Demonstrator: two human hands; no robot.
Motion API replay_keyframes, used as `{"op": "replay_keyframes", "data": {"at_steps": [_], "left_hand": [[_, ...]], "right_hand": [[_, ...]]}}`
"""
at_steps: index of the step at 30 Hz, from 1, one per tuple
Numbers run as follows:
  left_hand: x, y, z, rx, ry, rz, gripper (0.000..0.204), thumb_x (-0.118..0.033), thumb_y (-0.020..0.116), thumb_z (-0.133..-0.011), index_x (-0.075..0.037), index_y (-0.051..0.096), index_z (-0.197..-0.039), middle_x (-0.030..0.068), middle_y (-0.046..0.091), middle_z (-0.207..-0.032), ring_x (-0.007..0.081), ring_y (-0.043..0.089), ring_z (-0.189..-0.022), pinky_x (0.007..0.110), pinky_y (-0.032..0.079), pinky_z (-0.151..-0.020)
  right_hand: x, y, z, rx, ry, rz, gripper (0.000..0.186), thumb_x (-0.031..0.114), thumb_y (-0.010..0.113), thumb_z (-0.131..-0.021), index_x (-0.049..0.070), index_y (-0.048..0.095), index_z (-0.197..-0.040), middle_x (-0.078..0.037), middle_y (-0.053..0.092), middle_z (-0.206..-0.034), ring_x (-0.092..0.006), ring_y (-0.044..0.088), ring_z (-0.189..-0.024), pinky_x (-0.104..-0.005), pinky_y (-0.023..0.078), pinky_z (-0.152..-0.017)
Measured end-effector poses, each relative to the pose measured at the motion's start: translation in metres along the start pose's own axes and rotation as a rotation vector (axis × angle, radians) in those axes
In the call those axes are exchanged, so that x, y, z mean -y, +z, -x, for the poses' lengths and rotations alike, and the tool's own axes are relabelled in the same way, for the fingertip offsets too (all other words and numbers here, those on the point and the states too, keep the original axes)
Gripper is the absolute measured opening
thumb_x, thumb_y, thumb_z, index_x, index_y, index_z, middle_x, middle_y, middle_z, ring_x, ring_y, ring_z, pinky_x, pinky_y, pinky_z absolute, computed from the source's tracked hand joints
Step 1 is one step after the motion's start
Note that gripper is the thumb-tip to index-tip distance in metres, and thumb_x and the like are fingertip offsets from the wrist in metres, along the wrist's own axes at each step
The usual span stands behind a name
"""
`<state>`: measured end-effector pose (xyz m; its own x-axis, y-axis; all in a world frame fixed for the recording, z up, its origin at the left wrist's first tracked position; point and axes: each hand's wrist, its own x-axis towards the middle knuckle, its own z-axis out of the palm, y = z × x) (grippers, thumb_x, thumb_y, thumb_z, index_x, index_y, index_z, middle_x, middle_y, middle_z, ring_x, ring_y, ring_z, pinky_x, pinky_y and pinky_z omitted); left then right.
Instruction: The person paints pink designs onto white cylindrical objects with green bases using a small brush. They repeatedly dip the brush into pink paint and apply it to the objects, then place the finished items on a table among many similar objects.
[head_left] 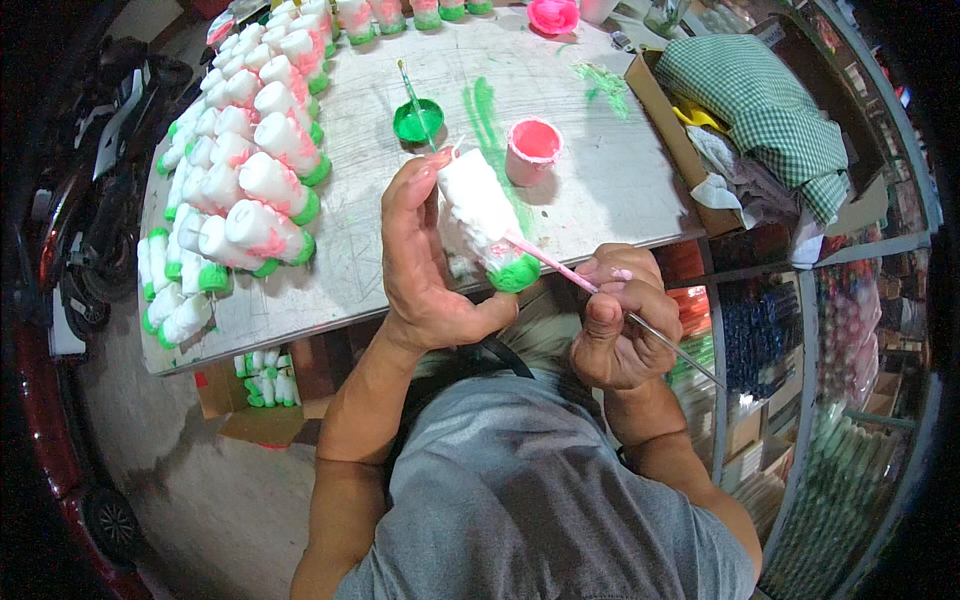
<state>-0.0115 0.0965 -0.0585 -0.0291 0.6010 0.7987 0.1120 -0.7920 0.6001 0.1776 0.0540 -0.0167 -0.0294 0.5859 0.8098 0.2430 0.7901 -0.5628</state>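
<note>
A white candle point(470, 195) with a green-painted base and a wick is gripped at its two ends by my left hand point(415, 260), tilted over the table's front edge. My right hand point(628, 318) pinches a thin paintbrush point(560, 266) with pink paint along its front part. The brush tip touches the candle's side just above the green base. A pink smear shows on a finger of my right hand. Beyond the candle stand a tub of pink paint point(534, 150) and a small green paint bowl point(418, 121), with another brush point(408, 82) resting in the bowl.
Rows of white candles point(270, 180) with pink and green paint crowd the table's left side point(350, 230). At the right sits a cardboard box point(668, 120) with a green checked cloth point(750, 95). Below are a box of candles point(265, 400) and shelves of packed goods point(760, 340).
</note>
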Motion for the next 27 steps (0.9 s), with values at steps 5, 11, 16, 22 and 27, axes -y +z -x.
{"op": "replay_keyframes", "data": {"at_steps": [5, 11, 16, 22, 27], "left_hand": [[0.002, -0.005, 0.001, -0.014, -0.001, 0.008, 0.114, -0.011, 0.083, -0.054, 0.001, 0.025, -0.151, 0.0238, 0.042, -0.146, 0.0364, 0.045, -0.137, 0.047, 0.033, -0.119], [0.000, -0.008, 0.002, -0.005, -0.003, 0.023, 0.113, -0.015, 0.085, -0.056, 0.001, 0.026, -0.151, 0.0236, 0.042, -0.146, 0.0362, 0.045, -0.138, 0.047, 0.033, -0.119], [-0.002, -0.006, 0.001, -0.002, -0.012, 0.029, 0.113, -0.016, 0.086, -0.057, 0.000, 0.026, -0.152, 0.0239, 0.042, -0.147, 0.0362, 0.045, -0.138, 0.047, 0.033, -0.119], [-0.007, -0.002, -0.004, 0.041, -0.003, 0.126, 0.113, -0.008, 0.082, -0.054, -0.003, 0.027, -0.152, 0.0221, 0.040, -0.148, 0.0356, 0.044, -0.140, 0.047, 0.033, -0.120], [-0.007, 0.003, -0.009, 0.065, 0.032, 0.174, 0.114, -0.003, 0.082, -0.051, -0.004, 0.028, -0.152, 0.0212, 0.040, -0.149, 0.0348, 0.043, -0.141, 0.046, 0.032, -0.121]], "right_hand": [[0.002, 0.002, 0.003, -0.005, 0.001, 0.011, 0.017, 0.012, 0.069, -0.097, 0.002, 0.056, -0.091, -0.015, 0.072, -0.090, -0.0293, 0.066, -0.082, -0.0385, 0.055, -0.076], [0.003, 0.001, 0.005, -0.073, 0.053, -0.066, 0.018, 0.012, 0.068, -0.099, 0.002, 0.057, -0.089, -0.015, 0.072, -0.089, -0.0285, 0.066, -0.081, -0.0385, 0.055, -0.076], [0.001, 0.002, 0.003, -0.015, -0.002, -0.045, 0.017, 0.013, 0.068, -0.099, 0.003, 0.056, -0.094, -0.015, 0.072, -0.088, -0.0282, 0.066, -0.079, -0.0384, 0.055, -0.075], [0.000, -0.002, -0.004, -0.190, 0.209, -0.350, 0.025, 0.021, 0.067, -0.101, 0.002, 0.051, -0.103, -0.014, 0.062, -0.089, -0.0230, 0.058, -0.081, -0.0372, 0.050, -0.073], [-0.007, -0.006, -0.016, -0.125, 0.245, -0.358, 0.021, 0.018, 0.065, -0.102, 0.001, 0.053, -0.106, -0.015, 0.063, -0.090, -0.0219, 0.058, -0.081, -0.0334, 0.047, -0.072]]}}
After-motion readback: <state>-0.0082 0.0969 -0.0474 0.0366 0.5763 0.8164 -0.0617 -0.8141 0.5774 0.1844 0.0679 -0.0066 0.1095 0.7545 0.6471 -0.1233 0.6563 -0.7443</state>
